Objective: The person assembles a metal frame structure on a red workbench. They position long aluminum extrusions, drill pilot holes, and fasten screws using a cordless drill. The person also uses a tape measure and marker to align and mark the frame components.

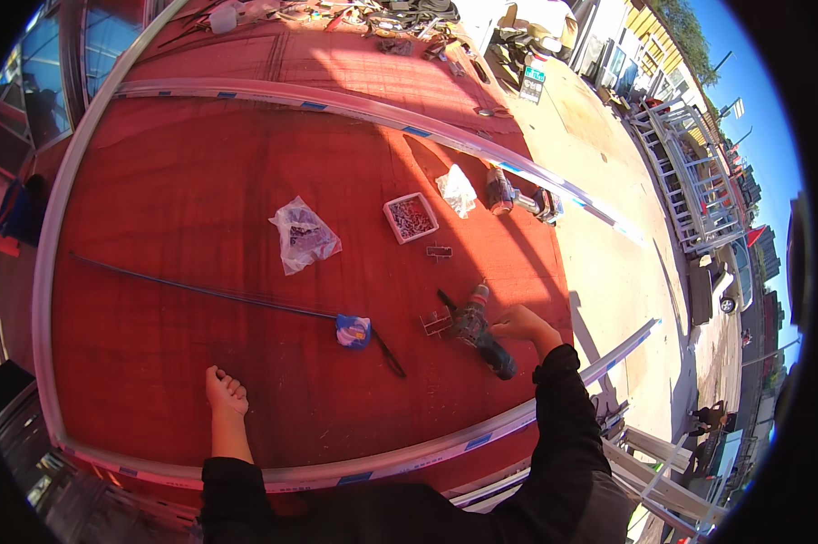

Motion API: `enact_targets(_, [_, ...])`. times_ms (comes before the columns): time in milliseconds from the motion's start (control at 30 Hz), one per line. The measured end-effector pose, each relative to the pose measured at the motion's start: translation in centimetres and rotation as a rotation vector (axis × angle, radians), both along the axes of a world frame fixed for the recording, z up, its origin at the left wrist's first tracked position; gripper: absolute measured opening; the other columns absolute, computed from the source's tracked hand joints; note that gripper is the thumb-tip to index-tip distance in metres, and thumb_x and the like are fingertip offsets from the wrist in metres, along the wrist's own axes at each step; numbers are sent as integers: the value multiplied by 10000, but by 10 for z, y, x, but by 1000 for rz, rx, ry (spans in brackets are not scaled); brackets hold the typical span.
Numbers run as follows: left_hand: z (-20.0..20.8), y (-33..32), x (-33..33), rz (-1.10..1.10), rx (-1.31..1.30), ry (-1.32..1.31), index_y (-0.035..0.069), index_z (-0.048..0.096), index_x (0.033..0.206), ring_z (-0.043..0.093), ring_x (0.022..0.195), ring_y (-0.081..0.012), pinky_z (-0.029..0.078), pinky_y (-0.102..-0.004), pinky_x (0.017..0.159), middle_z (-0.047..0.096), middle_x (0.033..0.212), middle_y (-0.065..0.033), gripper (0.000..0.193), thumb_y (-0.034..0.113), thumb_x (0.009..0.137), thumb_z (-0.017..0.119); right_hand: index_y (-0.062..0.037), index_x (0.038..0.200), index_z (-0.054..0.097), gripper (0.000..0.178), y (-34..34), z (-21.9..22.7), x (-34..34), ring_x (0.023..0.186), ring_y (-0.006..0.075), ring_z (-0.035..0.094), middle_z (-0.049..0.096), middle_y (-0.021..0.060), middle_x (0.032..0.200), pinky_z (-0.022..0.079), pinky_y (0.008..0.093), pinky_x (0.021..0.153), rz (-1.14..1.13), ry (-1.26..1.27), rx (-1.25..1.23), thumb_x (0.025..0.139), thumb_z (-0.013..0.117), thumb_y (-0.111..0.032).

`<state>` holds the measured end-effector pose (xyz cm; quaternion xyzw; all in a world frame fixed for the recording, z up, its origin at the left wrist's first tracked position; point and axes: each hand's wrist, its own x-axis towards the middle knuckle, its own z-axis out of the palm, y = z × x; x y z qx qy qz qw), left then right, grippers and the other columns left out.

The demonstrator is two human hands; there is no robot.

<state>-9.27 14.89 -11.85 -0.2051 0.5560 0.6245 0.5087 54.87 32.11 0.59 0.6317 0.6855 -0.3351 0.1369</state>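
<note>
My left hand (226, 390) hovers low over the red work surface (173, 354), its fingers curled in; whether something small is inside I cannot see. My right hand (524, 325) has bent fingers beside a dark cordless drill (471, 328), at its right side. The fingertips come close to the drill, and what they pinch, if anything, is hidden. Just left of the drill sits a small metal bracket (436, 324); a similar bracket (439, 252) lies farther off. Between my hands rests a blue-and-white tape measure (353, 332), a long thin dark strip stretching left from it.
Pale metal profiles (372, 471) with blue tape patches frame the surface. Inside are a white tray of screws (411, 218), a plastic bag of small parts (304, 236), a whitish bag (457, 190) and another power tool (499, 192). Assorted tools (409, 23) clutter the far edge.
</note>
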Motion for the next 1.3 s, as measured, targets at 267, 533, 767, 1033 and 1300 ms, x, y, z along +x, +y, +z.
enact_targets(267, [10,6,9,54,-5,-20,185,471,748,270,426,-93,204,-256,376,299,571,54,265,315,934,608,42,1475,433,703,237,-44,124,1415,404,432,500,268,1463,361,451,1181,-119,-141,827,792,597,29])
enact_targets(533, [13,0,9,61,-99,-32,209,456,701,274,425,-84,181,-241,369,310,565,77,314,349,937,608,-51,1481,457,632,347,-169,204,1252,335,591,616,173,1335,472,452,1032,41,-104,974,867,592,16])
enact_targets(767, [15,3,14,63,-47,13,167,471,748,269,420,-77,186,-251,369,309,573,68,261,324,927,579,-56,1489,452,636,310,-135,102,1238,335,589,612,174,1322,470,449,1020,-31,-8,919,871,589,5])
enact_targets(1033, [14,6,15,12,4,14,164,466,746,237,423,-78,159,-262,395,268,569,79,242,320,915,542,-62,1499,446,641,181,-35,-68,1222,335,586,606,175,1307,469,445,1007,29,276,971,875,586,-7])
enact_targets(1300, [5,7,16,-20,61,5,165,508,753,310,447,-100,206,-302,418,372,600,54,263,362,926,518,-67,1508,440,647,4,60,-243,1206,334,583,600,175,1292,468,441,993,170,517,998,880,583,-20])
